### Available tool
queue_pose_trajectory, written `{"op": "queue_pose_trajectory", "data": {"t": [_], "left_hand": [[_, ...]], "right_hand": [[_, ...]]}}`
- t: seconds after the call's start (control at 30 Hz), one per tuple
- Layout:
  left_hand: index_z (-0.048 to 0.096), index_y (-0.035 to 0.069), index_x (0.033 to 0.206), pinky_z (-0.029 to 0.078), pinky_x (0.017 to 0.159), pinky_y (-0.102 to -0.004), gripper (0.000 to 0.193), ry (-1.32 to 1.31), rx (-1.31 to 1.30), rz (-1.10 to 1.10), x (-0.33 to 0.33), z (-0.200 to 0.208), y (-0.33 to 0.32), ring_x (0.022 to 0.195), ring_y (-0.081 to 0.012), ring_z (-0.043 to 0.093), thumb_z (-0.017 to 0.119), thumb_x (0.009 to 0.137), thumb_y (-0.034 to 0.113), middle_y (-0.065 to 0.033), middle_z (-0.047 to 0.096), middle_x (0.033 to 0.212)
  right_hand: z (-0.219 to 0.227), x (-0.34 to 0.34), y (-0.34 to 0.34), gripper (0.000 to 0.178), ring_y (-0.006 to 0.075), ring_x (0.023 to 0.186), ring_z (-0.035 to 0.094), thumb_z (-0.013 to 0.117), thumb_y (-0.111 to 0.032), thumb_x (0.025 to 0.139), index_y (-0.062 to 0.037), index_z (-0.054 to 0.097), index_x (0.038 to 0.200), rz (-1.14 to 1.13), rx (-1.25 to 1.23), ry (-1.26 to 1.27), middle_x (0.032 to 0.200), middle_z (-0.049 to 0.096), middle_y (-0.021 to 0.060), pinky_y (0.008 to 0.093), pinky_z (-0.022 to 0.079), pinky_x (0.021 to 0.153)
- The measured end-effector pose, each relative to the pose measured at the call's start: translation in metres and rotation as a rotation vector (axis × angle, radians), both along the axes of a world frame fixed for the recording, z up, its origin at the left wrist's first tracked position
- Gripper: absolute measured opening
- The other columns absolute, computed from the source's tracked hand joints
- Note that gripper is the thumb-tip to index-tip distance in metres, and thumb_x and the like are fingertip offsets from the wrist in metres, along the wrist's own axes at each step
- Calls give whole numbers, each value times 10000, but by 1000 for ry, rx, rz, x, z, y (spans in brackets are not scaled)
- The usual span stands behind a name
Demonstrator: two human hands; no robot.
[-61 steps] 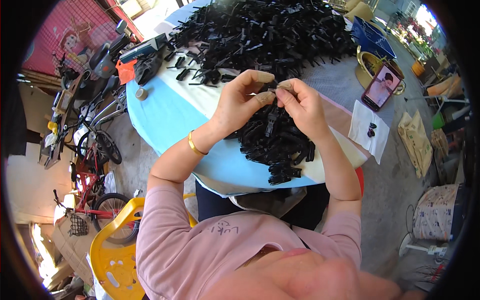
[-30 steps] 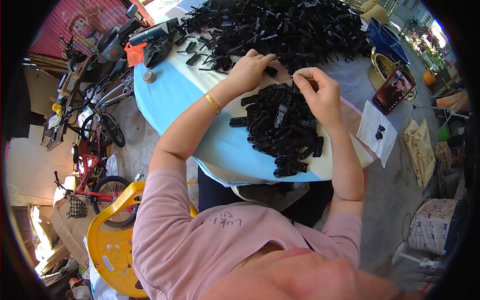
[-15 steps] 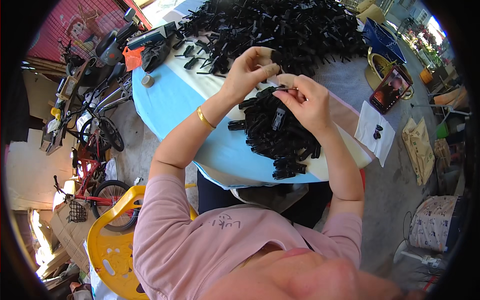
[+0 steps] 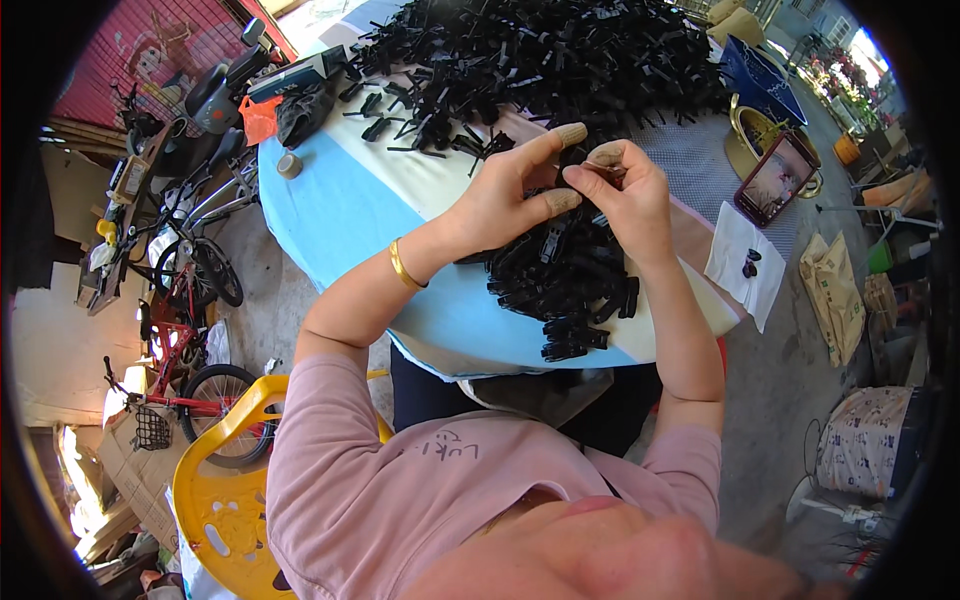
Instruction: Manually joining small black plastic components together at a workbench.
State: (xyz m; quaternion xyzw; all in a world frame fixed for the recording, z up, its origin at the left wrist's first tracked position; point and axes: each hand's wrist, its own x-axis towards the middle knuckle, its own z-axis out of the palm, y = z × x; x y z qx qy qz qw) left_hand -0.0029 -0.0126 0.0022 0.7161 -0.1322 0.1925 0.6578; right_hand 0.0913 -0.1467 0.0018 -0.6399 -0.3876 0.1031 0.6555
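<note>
My left hand (image 4: 505, 198) is over the table with thumb and forefinger spread apart, tan tape around their tips. Beside it, my right hand (image 4: 635, 200) has its thumb and forefinger pinched together; a small dark bit shows at the tips, too little to name. Both hands hover above a nearer heap of black clip-like plastic pieces (image 4: 560, 285). A far larger mound of loose black pieces with short tails (image 4: 560, 60) covers the back of the table. Several strays (image 4: 378, 128) lie at its left edge.
A blue, cream and pink cloth covers the round table (image 4: 330, 215). A small round tin (image 4: 289, 165) and an orange bag (image 4: 259, 120) are at left. To the right, a phone (image 4: 776, 180) leans on a gold pot (image 4: 748, 135), near a white paper (image 4: 742, 265) with dark bits.
My left thumb and forefinger have parted from their pinch. My right hand has moved slightly right and stays pinched. The two hands were closer together before.
</note>
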Motion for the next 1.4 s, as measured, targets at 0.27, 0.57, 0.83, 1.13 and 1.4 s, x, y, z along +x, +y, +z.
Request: {"op": "queue_pose_trajectory", "data": {"t": [0.27,0.57,0.83,1.13,1.4], "left_hand": [[274,25,1246,456,859,-303,450,70,-93,26,-4,4,5,986,-166,529,476,850,-42,-114,498,1120],[458,-29,1057,468,799,-269,276,-123,110,263,-4,-6,-3,906,-143,572,579,813,13,-101,566,971],[486,-19,1023,445,828,-264,240,-119,276,327,-13,0,-2,909,-125,558,594,810,1,-67,575,967],[284,22,1260,451,863,-319,359,58,-339,153,-5,15,-4,987,-221,563,375,919,82,-174,516,1136],[400,13,1240,499,836,-336,332,234,-690,-208,-3,9,16,982,-219,567,413,925,120,-145,515,1125]], "right_hand": [[3,-1,-3,108,2,523,397,566,-136,863,-31,564,890,208,21,233,691,526,-20,141,301,440],[-2,-11,-1,127,2,474,365,524,-151,891,-33,564,911,151,33,75,647,515,-9,142,265,408],[1,-15,-3,120,1,465,350,493,-134,904,-33,553,879,209,11,129,646,510,-3,145,247,395],[7,-9,-3,132,18,563,429,665,-27,760,-9,568,848,-39,103,-387,728,556,-17,161,348,492],[12,-8,-9,144,35,578,488,694,5,718,4,572,795,65,269,-515,761,588,29,164,378,496]]}}
